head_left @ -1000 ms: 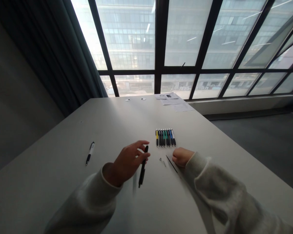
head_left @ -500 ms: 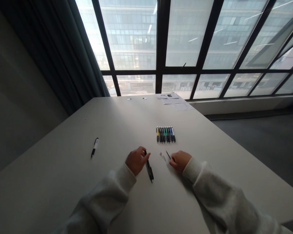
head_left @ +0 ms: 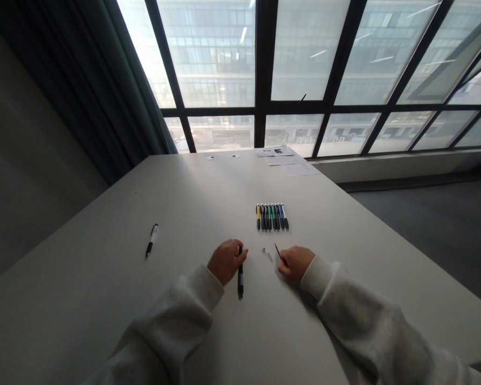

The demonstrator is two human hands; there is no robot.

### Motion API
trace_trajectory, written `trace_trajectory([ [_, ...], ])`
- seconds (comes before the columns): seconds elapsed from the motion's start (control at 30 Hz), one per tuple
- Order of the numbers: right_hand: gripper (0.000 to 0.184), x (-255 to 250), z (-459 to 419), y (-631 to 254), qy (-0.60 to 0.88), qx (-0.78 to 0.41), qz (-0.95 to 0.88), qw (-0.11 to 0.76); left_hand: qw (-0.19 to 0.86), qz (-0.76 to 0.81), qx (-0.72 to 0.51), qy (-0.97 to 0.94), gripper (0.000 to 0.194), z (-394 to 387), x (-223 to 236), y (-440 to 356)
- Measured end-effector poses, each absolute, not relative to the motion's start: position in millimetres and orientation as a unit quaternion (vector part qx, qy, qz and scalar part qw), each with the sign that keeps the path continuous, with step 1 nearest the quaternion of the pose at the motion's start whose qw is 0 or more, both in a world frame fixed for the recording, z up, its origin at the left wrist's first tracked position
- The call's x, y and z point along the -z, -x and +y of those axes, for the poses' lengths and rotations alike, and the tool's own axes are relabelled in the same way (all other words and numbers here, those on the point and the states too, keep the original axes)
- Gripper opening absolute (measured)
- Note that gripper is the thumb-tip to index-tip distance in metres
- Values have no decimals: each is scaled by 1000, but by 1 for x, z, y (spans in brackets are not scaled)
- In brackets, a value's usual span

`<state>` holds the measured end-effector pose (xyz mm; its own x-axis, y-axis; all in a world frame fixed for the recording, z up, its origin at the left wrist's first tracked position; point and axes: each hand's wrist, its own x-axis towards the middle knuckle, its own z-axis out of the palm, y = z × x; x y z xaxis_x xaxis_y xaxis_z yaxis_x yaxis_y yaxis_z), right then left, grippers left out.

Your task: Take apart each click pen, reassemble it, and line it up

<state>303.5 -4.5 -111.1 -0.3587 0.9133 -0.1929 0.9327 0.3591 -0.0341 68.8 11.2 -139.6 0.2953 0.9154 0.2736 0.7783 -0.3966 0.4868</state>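
Observation:
My left hand point(head_left: 225, 262) pinches the upper end of a black pen point(head_left: 240, 280) between thumb and fingers, the pen pointing back toward me over the white table. My right hand point(head_left: 296, 263) is closed on a thin dark pen refill point(head_left: 278, 249), whose narrow end sticks out past the fingers. Between the hands lie small pen parts point(head_left: 266, 254), a silvery piece and a thin pale one, too small to make out fully. Beyond them is a row of several pens point(head_left: 272, 217) in yellow, black, green, blue and white, side by side.
A white and black pen point(head_left: 152, 241) lies alone on the left of the white table point(head_left: 200, 198). Printed papers point(head_left: 284, 159) rest at the far right corner. Windows and a dark curtain point(head_left: 132, 107) stand behind the far edge.
The black pen in my left hand has turned, its near end swinging left so it points more straight toward me. My right hand keeps its hold on the refill. The view has tilted slightly.

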Motion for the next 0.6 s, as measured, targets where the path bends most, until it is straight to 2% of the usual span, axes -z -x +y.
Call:
trace_trajectory([
  [0.27, 24, 109, -3, -303, -564, 76, 820, 65, 147, 533, -309, -773, 33, 9, 137, -64],
  [0.6, 28, 113, -1, -306, -582, 79, 808, 37, 164, 557, -331, -744, 25, 8, 133, -61],
])
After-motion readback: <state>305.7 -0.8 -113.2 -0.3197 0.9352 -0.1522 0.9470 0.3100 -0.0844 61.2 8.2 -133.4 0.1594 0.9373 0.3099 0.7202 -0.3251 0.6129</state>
